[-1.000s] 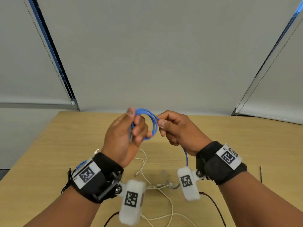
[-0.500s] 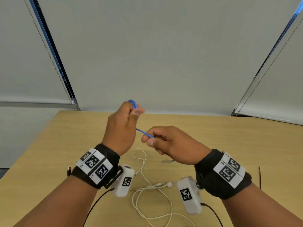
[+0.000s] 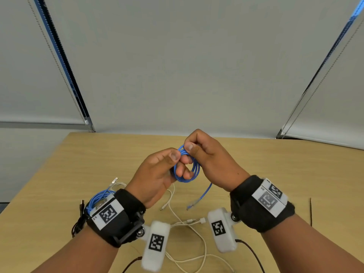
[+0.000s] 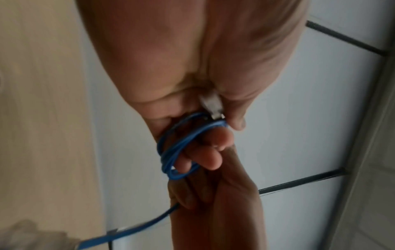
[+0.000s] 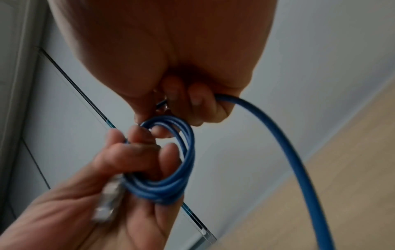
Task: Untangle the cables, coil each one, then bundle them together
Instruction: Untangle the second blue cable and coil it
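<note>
A blue cable [image 3: 194, 170] is wound in a small coil above the wooden table [image 3: 78, 164]. My left hand [image 3: 157, 174] holds the coil [image 4: 177, 152] with fingers through its loops and its clear plug [image 4: 211, 106] against the palm. My right hand [image 3: 208, 158] pinches the coil's top and grips the cable [image 5: 267, 121]; the free tail [image 3: 201, 196] hangs down to a plug near the table. White cables [image 3: 187, 223] lie loose on the table below my hands. A second blue coil [image 3: 98, 198] and a black cable [image 3: 80, 219] lie behind my left wrist.
The table's far edge runs just past my hands, with window blinds [image 3: 177, 66] behind it. A thin dark cable [image 3: 310, 211] lies at the right of the table. Wrist cameras [image 3: 155, 245] hang under both wrists over the white cables.
My right hand has swung up from below the coil to its top, laying another loop on. The left hand has lowered and turned, showing the coil. The hanging tail has grown shorter.
</note>
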`<state>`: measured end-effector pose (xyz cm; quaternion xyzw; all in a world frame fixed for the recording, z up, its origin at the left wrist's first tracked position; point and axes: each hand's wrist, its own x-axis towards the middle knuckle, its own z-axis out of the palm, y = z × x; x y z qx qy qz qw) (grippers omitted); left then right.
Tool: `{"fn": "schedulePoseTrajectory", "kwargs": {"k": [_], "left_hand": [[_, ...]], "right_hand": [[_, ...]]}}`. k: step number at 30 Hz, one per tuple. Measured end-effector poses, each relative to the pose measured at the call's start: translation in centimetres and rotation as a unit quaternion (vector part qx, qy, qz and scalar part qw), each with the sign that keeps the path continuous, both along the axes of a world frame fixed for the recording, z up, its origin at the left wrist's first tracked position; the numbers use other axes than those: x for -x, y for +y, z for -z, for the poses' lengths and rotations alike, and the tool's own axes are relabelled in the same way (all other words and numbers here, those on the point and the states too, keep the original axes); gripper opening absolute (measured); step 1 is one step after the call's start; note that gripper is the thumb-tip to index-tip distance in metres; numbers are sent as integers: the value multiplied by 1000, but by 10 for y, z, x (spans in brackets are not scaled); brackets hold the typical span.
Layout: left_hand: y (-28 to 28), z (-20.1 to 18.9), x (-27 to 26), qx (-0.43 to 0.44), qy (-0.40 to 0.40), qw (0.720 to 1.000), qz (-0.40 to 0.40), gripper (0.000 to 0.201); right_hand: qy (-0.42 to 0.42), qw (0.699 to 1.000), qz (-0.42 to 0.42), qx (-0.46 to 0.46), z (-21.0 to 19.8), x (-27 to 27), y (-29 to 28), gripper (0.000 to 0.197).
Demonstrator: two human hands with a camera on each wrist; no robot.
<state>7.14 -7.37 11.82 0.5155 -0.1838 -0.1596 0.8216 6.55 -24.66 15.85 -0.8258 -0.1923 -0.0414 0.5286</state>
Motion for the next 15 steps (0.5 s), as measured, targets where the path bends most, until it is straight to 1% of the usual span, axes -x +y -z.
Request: {"fn": "schedulePoseTrajectory", "kwargs": {"k": [3,5,6,9,10,12,15], "left_hand": [[4,1,-4,-101,-64,992,-49,28],[6,3,-4,-145,-87,984,-54,28],[7,4,-4,-157,-89,982,-50,28],[10,5,-2,-168,-92,981,-32,29],[11,5,0,-169,-95,981,-27,29],[11,5,1,-162,-103,981,-22,31],[11,4,2,-131,-103,986,-30,35]], "right_hand": [[3,1000,1,9,4,1,2,18],[24,1000,-8,-1,5,0,2,19],[50,998,-18,-20,5,0,0,20],[162,979,-62,-109,7,-2,-7,23],[185,971,-73,-129,8,-3,-10,23],[203,962,-92,-159,11,-4,-15,19],[221,948,-105,-206,18,-5,-19,15]]}}
